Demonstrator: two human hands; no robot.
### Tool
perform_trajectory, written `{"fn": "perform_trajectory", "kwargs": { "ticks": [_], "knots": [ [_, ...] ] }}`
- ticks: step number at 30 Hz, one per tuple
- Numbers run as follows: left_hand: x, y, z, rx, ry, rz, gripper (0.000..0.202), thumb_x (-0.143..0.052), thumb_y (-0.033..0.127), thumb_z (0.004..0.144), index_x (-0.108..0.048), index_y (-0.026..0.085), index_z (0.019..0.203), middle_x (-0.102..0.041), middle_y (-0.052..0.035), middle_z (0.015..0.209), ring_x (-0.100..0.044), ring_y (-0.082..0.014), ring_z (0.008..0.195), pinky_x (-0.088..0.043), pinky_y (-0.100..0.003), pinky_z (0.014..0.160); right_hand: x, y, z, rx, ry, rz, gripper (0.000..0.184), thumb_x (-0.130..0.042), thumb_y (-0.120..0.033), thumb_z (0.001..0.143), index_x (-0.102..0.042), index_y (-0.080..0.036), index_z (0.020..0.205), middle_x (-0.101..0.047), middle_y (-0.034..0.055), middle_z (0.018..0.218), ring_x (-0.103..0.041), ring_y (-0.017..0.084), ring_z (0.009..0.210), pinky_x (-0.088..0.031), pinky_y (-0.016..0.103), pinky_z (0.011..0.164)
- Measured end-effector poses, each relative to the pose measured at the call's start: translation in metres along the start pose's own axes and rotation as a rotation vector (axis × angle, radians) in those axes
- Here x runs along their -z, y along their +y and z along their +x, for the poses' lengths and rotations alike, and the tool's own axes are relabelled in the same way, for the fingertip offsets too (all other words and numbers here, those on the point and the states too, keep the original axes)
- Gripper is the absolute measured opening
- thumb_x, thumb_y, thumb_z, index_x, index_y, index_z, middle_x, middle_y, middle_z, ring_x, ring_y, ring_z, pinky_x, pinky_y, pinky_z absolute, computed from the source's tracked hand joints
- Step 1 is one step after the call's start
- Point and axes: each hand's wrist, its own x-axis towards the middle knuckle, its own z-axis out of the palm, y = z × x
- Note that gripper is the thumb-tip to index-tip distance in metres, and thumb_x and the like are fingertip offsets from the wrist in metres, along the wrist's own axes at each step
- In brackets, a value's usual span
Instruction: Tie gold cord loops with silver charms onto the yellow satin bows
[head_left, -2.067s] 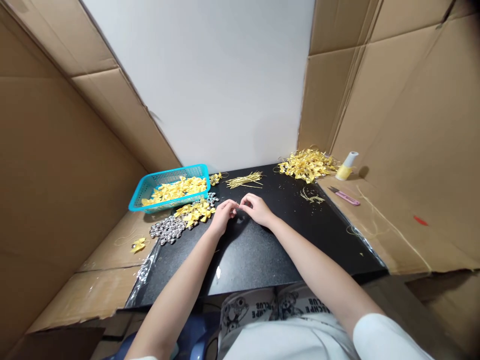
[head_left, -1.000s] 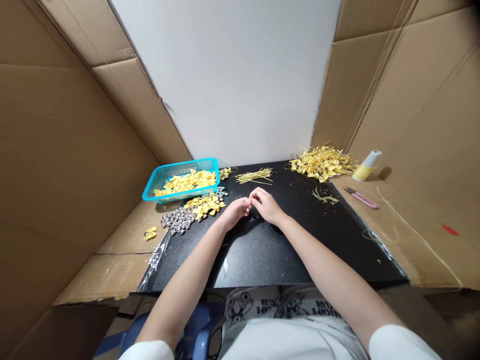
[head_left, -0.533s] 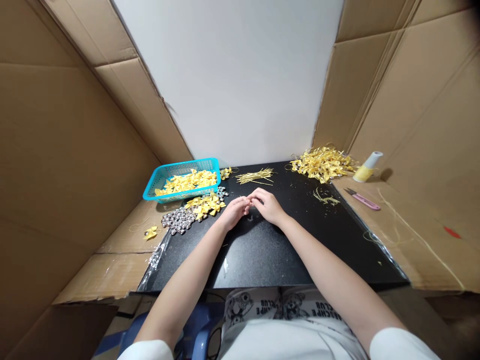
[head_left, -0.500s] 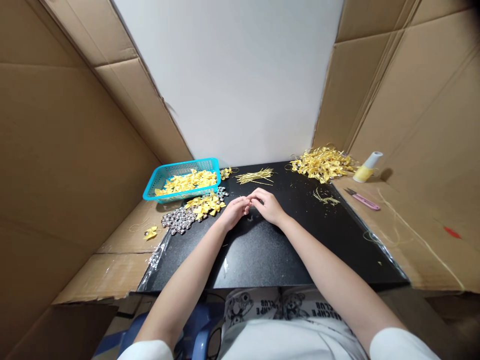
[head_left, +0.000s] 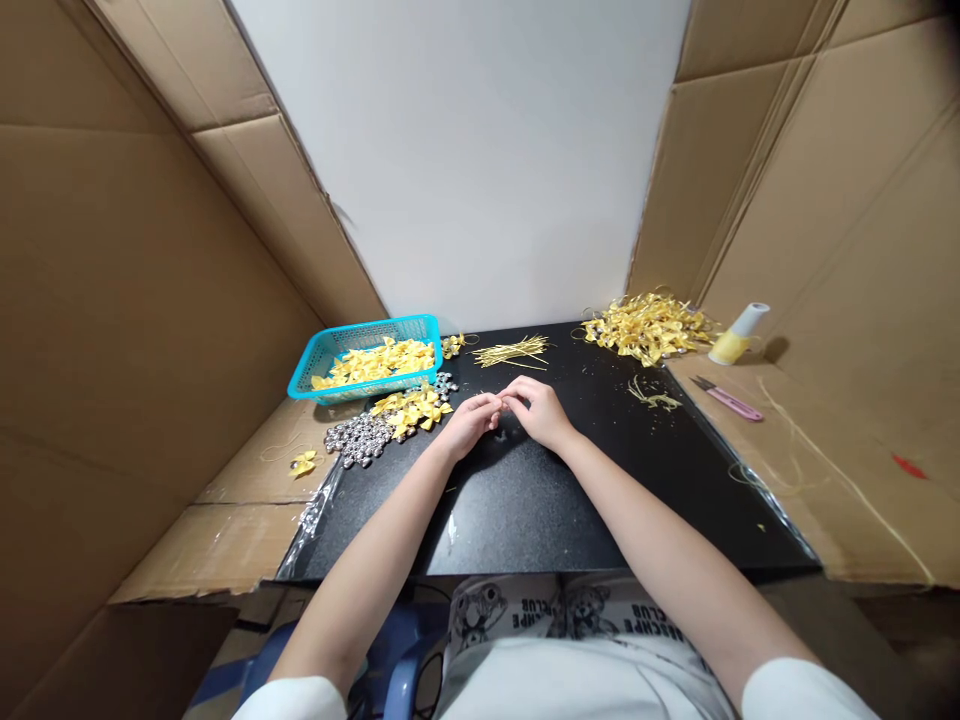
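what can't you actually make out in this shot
Head view: whether anything is pinched between the left hand and the right hand; it would be too small, and the fingers cover the spot.
Head view: the silver pile; the pieces are too small to identify.
Head view: the red mark at the right; too small to tell what it is.
Head view: the floor of the basket; the yellow bows cover it.
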Motion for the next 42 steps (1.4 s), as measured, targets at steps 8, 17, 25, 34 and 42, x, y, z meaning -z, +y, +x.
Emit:
{"fn": "perform_trajectory", "kwargs": {
  "ticks": [8,17,25,34,42],
  "knots": [
    [-0.005,0.008,-0.003,-0.074,0.053,-0.010,0.031,-0.079,0.040,0.071,-0.070,0.012,0.081,-0.060,-0.0004,0.065,-0.045,-0.0065,0.052,-0.038,-0.022,0.052,-0.004,0.005,0.001,-0.098,0.072,0.072,0.017,-0.055,-0.018,0.085,-0.069,-0.019,0.075,-0.069,0.0043,0.079,-0.064,0.018,0.076,-0.050,0.031,0.073],
    [-0.012,0.014,-0.007,-0.121,0.094,0.029,0.037,-0.081,0.048,0.059,-0.074,0.014,0.074,-0.031,0.0090,0.045,-0.022,-0.0051,0.046,-0.019,-0.023,0.048,-0.009,0.019,0.003,-0.251,0.069,0.240,0.016,-0.057,-0.029,0.085,-0.068,-0.018,0.082,-0.073,0.0060,0.080,-0.070,0.018,0.072,-0.057,0.032,0.071],
    [-0.011,0.013,-0.006,-0.171,0.135,0.114,0.025,-0.077,0.040,0.065,-0.072,0.016,0.070,-0.049,0.0049,0.050,-0.036,-0.0078,0.047,-0.028,-0.024,0.051,-0.009,0.019,0.002,-0.247,0.042,0.238,0.013,-0.061,-0.028,0.082,-0.070,-0.018,0.080,-0.071,0.0044,0.081,-0.068,0.016,0.073,-0.056,0.031,0.072],
    [-0.009,0.014,-0.007,-0.142,0.050,0.117,0.031,-0.079,0.042,0.063,-0.069,0.014,0.073,-0.066,-0.0037,0.067,-0.059,-0.0145,0.065,-0.047,-0.028,0.068,-0.004,0.009,0.001,-0.176,0.017,0.109,0.016,-0.058,-0.016,0.081,-0.072,-0.019,0.075,-0.068,0.0036,0.080,-0.062,0.015,0.071,-0.049,0.027,0.064],
    [-0.008,0.015,-0.008,-0.086,0.092,0.128,0.032,-0.074,0.046,0.066,-0.060,0.017,0.068,-0.029,0.0108,0.045,-0.023,-0.0032,0.038,-0.018,-0.018,0.041,-0.004,0.004,0.002,-0.148,-0.007,0.056,0.018,-0.058,-0.012,0.082,-0.072,-0.019,0.073,-0.069,0.0039,0.081,-0.063,0.016,0.073,-0.047,0.027,0.065]
  ]
}}
